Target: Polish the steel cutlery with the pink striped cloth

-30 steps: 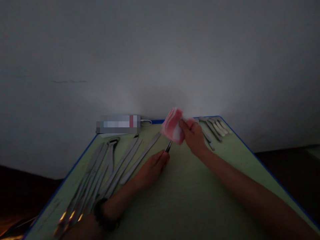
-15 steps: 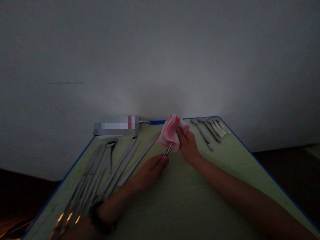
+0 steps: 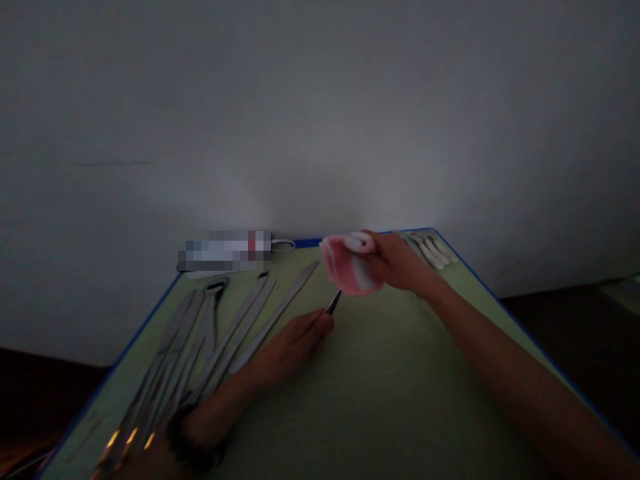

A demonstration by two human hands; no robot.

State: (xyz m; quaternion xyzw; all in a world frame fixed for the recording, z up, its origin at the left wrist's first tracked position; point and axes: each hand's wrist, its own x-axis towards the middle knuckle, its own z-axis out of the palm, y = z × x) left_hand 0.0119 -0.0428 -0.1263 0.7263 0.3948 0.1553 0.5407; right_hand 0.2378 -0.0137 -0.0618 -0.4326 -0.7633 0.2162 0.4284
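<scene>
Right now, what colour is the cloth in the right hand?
The cloth is pink and white, seen in the head view.

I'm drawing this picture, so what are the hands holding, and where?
The right hand grips a pink-and-white cloth by its right side. The left hand holds a slim metal thing by its nearer end; its kind can't be told.

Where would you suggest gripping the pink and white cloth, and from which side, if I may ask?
I'd pinch the cloth at its right edge, from the right, as the right hand does: its layers spread loosely leftward, so that grip likely leaves them free near the utensil in the left hand.
</scene>
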